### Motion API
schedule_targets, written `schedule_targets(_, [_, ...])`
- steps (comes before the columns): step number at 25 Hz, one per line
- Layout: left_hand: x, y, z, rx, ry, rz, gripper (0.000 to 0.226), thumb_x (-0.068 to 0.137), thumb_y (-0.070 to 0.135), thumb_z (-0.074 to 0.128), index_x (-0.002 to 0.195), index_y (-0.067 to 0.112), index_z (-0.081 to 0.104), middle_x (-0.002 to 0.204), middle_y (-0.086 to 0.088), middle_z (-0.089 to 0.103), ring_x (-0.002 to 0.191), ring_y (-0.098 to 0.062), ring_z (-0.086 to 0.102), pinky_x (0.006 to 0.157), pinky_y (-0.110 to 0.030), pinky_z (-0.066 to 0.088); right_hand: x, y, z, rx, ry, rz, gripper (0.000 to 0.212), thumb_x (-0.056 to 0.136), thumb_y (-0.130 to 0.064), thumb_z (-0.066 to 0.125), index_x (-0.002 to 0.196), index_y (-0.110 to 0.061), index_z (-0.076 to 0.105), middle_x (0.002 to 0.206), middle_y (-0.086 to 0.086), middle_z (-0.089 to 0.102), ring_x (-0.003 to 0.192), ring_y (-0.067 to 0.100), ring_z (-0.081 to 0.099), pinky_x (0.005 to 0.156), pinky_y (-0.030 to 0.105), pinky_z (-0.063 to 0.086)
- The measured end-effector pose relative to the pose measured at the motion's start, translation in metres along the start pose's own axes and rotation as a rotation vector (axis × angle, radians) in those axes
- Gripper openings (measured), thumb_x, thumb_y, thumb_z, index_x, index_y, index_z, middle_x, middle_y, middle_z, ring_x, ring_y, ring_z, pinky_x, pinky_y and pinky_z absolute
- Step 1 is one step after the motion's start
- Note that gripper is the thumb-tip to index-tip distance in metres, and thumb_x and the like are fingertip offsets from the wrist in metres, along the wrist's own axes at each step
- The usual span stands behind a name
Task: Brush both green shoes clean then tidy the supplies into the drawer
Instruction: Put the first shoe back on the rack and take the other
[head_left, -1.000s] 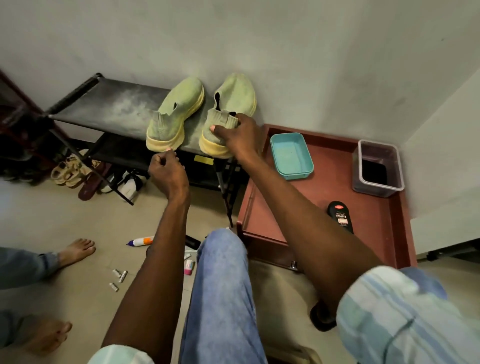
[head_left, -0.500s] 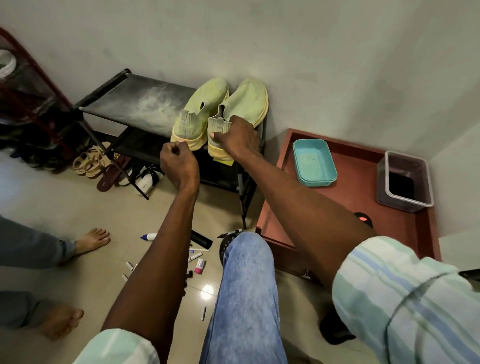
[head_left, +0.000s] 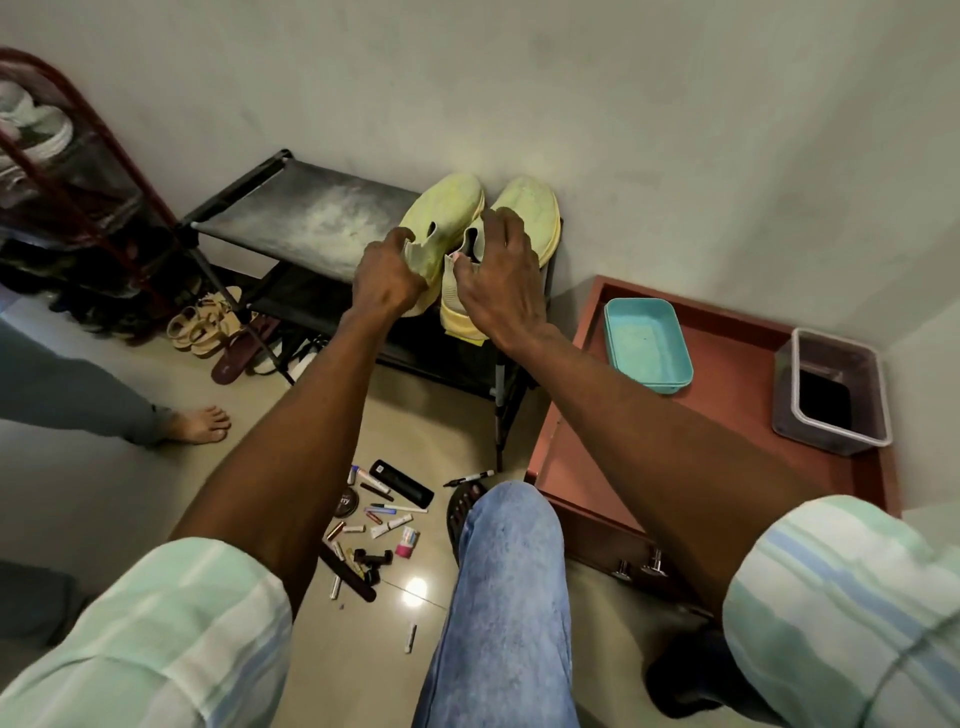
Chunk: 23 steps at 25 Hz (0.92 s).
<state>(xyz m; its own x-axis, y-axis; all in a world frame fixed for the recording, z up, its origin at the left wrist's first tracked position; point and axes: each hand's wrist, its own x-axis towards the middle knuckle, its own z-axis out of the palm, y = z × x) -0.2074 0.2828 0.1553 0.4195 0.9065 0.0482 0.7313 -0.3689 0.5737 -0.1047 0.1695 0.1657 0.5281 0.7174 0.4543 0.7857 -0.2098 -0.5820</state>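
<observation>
Two pale green shoes stand side by side, toes to the wall, at the right end of a black shoe rack (head_left: 291, 218). My left hand (head_left: 387, 275) grips the heel collar of the left green shoe (head_left: 447, 208). My right hand (head_left: 501, 280) is curled over the collar of the right green shoe (head_left: 530, 208), thumb at the heel and fingers across the opening. Small supplies (head_left: 379, 519) lie scattered on the floor below: a black case (head_left: 402, 482), a round polish tin (head_left: 345, 503), markers and tubes. The open red-brown drawer (head_left: 727, 374) sits to the right.
In the drawer are a teal tray (head_left: 647, 348) and a clear tub (head_left: 789, 395) with something black inside. My jeans knee (head_left: 509, 571) rises between floor items and drawer. Sandals (head_left: 208, 322) lie under the rack. Another person's bare foot (head_left: 200, 423) is at left, near a red rack (head_left: 78, 171).
My left hand rose from a fist in front of the rack and took hold of the left shoe's heel. My right hand shifted from pinching the right shoe's heel to spanning its collar.
</observation>
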Motion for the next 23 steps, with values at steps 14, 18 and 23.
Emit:
schedule_targets(14, [0.000, 0.011, -0.002, -0.472, 0.105, -0.454, 0.044, 0.071, 0.020, 0.081, 0.112, 0.014, 0.065, 0.107, -0.008, 0.068, 0.096, -0.030, 0.067, 0.074, -0.046, 0.061, 0.019, 0.017, -0.006, 0.009, -0.012, 0.046, 0.045, 0.093, -0.030, 0.051, 0.132, -0.006, 0.047, 0.131, 0.016, 0.050, 0.113, 0.031, 0.052, 0.092, 0.043, 0.046])
schedule_targets(18, [-0.004, 0.033, -0.017, -0.680, 0.351, -0.578, 0.025, 0.068, 0.021, 0.078, 0.089, 0.011, 0.070, 0.092, -0.006, 0.070, 0.083, -0.026, 0.069, 0.071, -0.043, 0.061, 0.019, 0.029, -0.016, -0.037, 0.010, 0.116, 0.044, 0.095, -0.030, 0.047, 0.132, -0.006, 0.046, 0.134, 0.014, 0.049, 0.118, 0.031, 0.049, 0.095, 0.038, 0.038])
schedule_targets(23, [-0.067, 0.107, -0.021, -0.799, 0.768, -0.408, 0.021, 0.085, 0.022, 0.066, 0.101, 0.013, 0.073, 0.093, -0.001, 0.073, 0.079, -0.017, 0.065, 0.067, -0.027, 0.052, 0.027, 0.061, -0.051, 0.113, 0.170, 0.292, 0.039, 0.092, -0.031, 0.048, 0.124, -0.008, 0.050, 0.127, 0.012, 0.051, 0.111, 0.030, 0.055, 0.090, 0.036, 0.043])
